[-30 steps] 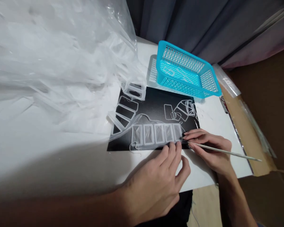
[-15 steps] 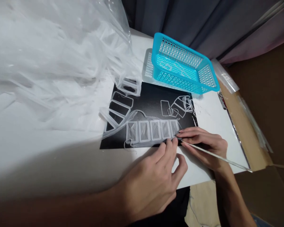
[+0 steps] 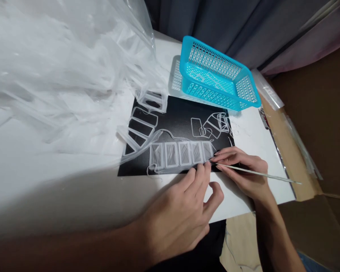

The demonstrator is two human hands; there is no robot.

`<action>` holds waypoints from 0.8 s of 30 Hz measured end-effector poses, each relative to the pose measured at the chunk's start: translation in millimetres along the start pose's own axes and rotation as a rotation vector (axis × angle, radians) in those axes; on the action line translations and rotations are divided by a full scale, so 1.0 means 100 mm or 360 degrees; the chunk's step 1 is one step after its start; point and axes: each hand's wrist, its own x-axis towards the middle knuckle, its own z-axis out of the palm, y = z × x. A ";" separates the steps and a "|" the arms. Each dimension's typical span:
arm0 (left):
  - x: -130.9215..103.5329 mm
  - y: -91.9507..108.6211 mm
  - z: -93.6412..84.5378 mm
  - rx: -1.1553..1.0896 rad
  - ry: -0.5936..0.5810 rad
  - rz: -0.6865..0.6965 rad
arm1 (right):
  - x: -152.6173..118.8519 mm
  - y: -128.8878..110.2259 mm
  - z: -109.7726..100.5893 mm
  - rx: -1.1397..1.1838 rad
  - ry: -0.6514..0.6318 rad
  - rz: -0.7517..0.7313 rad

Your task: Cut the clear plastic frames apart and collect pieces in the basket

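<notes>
A translucent strip of rectangular white-edged frames [image 3: 184,154] lies along the near part of a black mat [image 3: 175,117]. My left hand [image 3: 187,206] presses its fingertips down at the strip's lower right edge; its thumb is apart and nothing is gripped. My right hand [image 3: 240,168] pinches a thin pale stick-like tool [image 3: 260,173] near its dark tip, which touches the strip's right end close to my left fingertips. The exact tip is partly hidden by the fingers. More joined translucent frames [image 3: 144,124] trail leftward off the mat.
A blue perforated basket [image 3: 219,75] with small pale pieces inside stands behind the mat. Cut-off frame scraps [image 3: 219,124] lie at the mat's right. A heap of clear plastic [image 3: 59,68] covers the table's left. Cardboard [image 3: 297,158] borders the right edge.
The tool's free end has swung upward, away from me, as my right hand tilted slightly. My left hand stays pressed on the strip. The whole view has shifted a little.
</notes>
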 end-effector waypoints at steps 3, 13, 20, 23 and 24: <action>0.00 0.00 0.00 -0.0008 -0.0016 -0.0014 | 0.01 0.00 0.00 0.0000 -0.0003 0.0020; 0.02 0.01 0.02 -0.0005 0.0016 -0.0042 | 0.01 0.03 0.05 0.0133 0.0175 0.0201; 0.02 0.00 0.02 -0.0048 0.0034 -0.0067 | 0.03 0.00 0.04 0.0147 0.0175 0.0259; 0.02 -0.01 0.02 -0.0067 0.0012 -0.0058 | 0.05 -0.01 0.03 0.0148 0.0155 0.0251; 0.02 -0.01 0.02 -0.0070 0.0008 -0.0051 | 0.05 -0.02 0.03 0.0149 0.0150 0.0242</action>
